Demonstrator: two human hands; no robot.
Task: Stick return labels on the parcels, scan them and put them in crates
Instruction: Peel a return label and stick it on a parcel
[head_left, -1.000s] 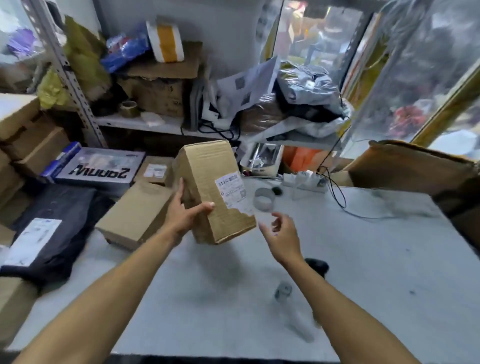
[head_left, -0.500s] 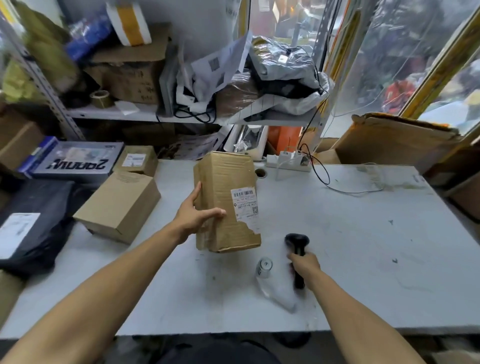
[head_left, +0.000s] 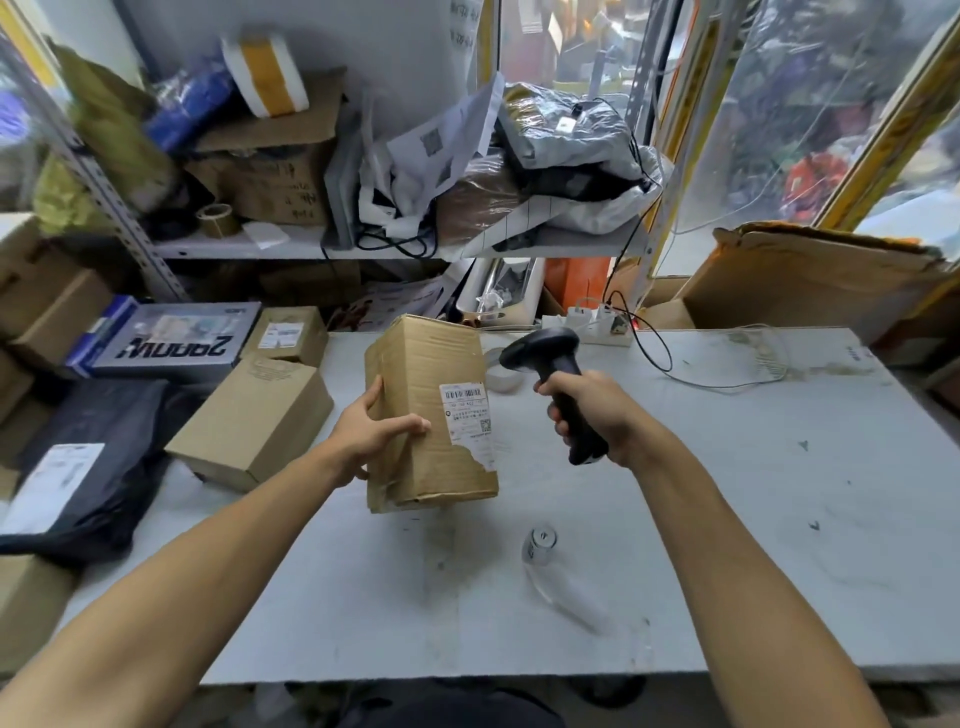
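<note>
So, far left there was a black poly bag (head_left: 98, 457) with a white label, then a plain cardboard box (head_left: 254, 423) lying on the grey table (head_left: 779, 519). The left hand (head_left: 371, 434) had the tall parcel (head_left: 431, 410) upright above the table, thumb curled across the front face, fingers wrapped round the left side. Its return label (head_left: 467, 418) sat on the front, torn at the bottom edge. Just right of that, the right hand (head_left: 592, 410) was fisted tight round the handle of a black scanner (head_left: 553, 374), head aimed toward the parcel. A clear bottle (head_left: 558, 577) lay on its side nearer the front edge.
</note>
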